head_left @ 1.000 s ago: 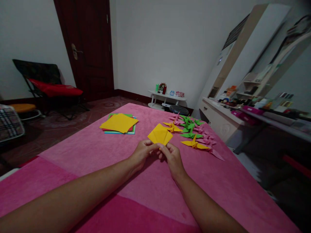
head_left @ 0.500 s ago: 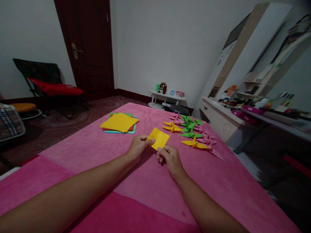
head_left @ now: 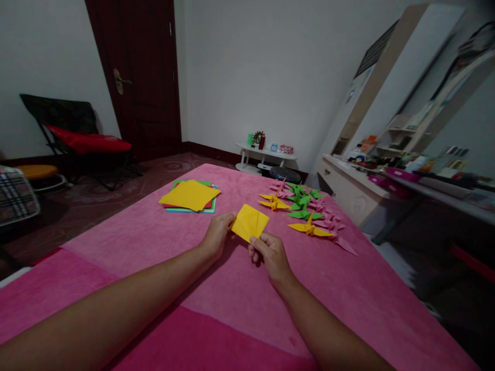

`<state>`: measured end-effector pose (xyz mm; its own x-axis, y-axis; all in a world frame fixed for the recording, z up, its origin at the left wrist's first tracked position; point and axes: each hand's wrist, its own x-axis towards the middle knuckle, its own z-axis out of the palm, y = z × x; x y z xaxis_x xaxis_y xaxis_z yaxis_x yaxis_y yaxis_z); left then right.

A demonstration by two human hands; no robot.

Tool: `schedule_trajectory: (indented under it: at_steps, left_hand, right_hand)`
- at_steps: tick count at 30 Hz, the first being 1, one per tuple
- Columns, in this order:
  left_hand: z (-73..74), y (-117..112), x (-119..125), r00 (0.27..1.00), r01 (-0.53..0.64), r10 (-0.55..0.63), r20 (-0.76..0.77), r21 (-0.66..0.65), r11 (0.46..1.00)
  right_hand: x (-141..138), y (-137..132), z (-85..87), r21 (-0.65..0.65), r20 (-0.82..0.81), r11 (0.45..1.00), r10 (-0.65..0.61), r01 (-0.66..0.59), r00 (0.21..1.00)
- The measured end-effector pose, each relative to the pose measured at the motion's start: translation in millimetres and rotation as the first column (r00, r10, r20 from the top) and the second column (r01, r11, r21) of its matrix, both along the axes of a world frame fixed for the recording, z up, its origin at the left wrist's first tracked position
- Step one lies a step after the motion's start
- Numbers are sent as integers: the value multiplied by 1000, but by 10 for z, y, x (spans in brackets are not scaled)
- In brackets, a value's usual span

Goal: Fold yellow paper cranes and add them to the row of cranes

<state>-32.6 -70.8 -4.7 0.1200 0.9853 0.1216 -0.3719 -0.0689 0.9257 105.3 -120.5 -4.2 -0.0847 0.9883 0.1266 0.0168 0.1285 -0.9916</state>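
Observation:
A square of yellow origami paper (head_left: 250, 222), folded small and marked with creases, is held up above the pink cloth. My right hand (head_left: 270, 252) pinches its lower corner, thumb on top and fingers curled beneath. At its left corner is my left hand (head_left: 218, 233), closed, with the thumb along the edge and the other fingers partly hidden behind the paper. Just to the right lie folded paper cranes: a yellow crane (head_left: 310, 229), another yellow crane (head_left: 274, 201), and several green cranes (head_left: 300, 198) and pink cranes (head_left: 328, 214).
A stack of coloured paper sheets (head_left: 190, 196), yellow on top, lies at the left on the pink cloth (head_left: 154, 268). Beyond stand a low white shelf (head_left: 266, 152), a folding chair (head_left: 73, 118) and a dark door (head_left: 143, 67). Along the right is a cluttered dressing table (head_left: 356, 178).
My left thumb has slid from the face of the yellow paper out to its left edge, uncovering more creases. The right hand keeps its pinch.

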Motion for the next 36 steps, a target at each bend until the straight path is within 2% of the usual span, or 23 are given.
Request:
schedule_trajectory:
  at_steps: [5,11,14,18,23,28,32,36]
  left_hand:
    - [108,-130,18,986,163,-161,51,-37,986]
    - [66,-222,87,956,288,-284,71,-60,956]
    - [40,-243,111,954,295,-293,60,-41,954]
    - [56,-266,129,966,256,-256,-32,-8,967]
    - [126,-286,150,976,124,-126,-177,-22,992]
    - [79,-271,163,935,216,-197,-295,33,976]
    - [47,-264,136,925,258,-232,-300,50,965]
    - [71,-281,113,919,279,-266,-293,6,960]
  right_hand:
    - [25,19,-29,16,-38,1000,-7,7,999]
    - [33,31,-42,71,-50,997,-4,7,999]
    - [24,32,-37,80,-44,997,-11,15,999]
    - [18,33,-31,45,-71,998,-34,38,997]
    - [23,49,-2,63,-93,979,-188,194,978]
    - [22,58,9,83,-100,958,-266,275,959]
    - [37,53,11,82,-86,953,-285,292,955]
    - [88,65,25,101,-53,937,-330,334,943]
